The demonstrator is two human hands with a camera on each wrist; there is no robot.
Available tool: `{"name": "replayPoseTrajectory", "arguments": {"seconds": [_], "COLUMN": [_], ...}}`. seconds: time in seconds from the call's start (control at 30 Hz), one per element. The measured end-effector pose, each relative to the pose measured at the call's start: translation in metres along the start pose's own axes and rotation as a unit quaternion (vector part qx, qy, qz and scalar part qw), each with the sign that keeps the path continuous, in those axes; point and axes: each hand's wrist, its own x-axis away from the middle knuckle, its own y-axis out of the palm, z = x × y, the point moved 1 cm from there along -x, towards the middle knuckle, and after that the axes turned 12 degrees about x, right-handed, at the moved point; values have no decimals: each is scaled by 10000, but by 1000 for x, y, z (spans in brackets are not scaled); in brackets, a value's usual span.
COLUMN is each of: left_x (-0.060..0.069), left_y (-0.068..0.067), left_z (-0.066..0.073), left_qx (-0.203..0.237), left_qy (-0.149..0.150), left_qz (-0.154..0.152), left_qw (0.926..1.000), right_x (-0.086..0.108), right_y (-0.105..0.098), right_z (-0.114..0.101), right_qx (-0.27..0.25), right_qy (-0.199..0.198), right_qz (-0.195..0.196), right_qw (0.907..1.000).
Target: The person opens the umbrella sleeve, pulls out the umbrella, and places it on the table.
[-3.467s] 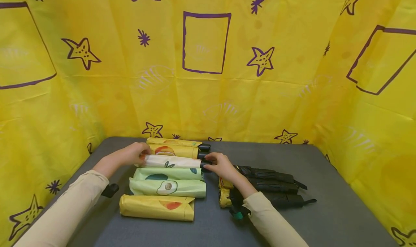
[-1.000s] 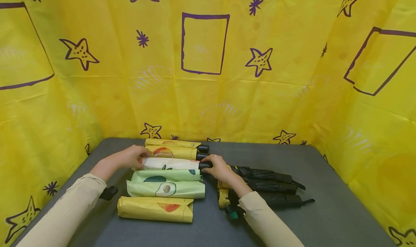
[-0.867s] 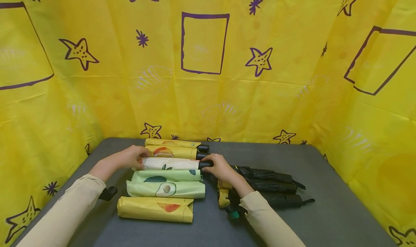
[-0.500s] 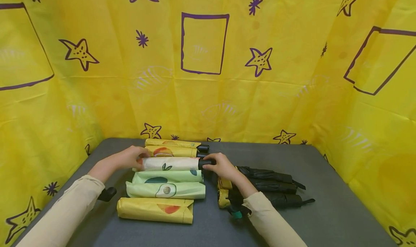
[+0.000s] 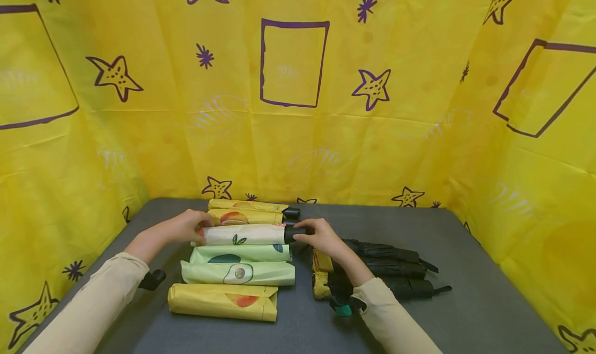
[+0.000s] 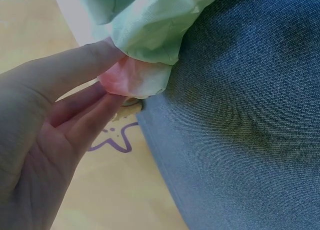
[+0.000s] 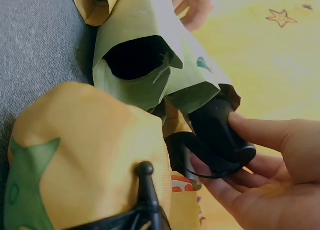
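Observation:
A white sleeve with a leaf print (image 5: 251,234) lies across the row, a black umbrella handle (image 5: 294,234) sticking out of its right end. My left hand (image 5: 187,226) pinches the sleeve's left end; in the left wrist view, thumb and fingers of the left hand (image 6: 60,94) grip its pink-tinted tip (image 6: 137,78). My right hand (image 5: 323,237) holds the handle between thumb and fingers, and in the right wrist view the right hand (image 7: 275,160) is round the black handle (image 7: 217,132). Just in front are two green sleeves (image 5: 263,273).
Two yellow sleeved umbrellas (image 5: 258,217) lie behind the white one. A yellow sleeve (image 5: 209,300) lies nearest the front. Several black folded umbrellas (image 5: 400,268) lie under and beside my right forearm. A black object (image 5: 153,280) is by my left sleeve. Yellow cloth (image 5: 298,136) surrounds the grey table (image 5: 307,333).
Both hands and the white sleeve have come slightly nearer the front since the earliest frame. Over the last second my right hand has shifted slightly right along the handle, showing more of it.

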Motion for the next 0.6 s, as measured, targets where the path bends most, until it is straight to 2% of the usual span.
{"name": "replayPoseTrajectory", "arguments": {"seconds": [0.3,0.6], "left_x": [0,2], "left_y": [1,0], "left_z": [2,4], "left_qx": [-44,-27], "left_qy": [-29,4], "left_qz": [1,-13], "left_qw": [10000,10000], "right_x": [3,8], "right_y": [-2,-10], "right_z": [5,9], "right_qx": [-669,-1312], "right_qy": [428,871], "right_qz": [-36,-53], "right_qw": [9968,9875]}}
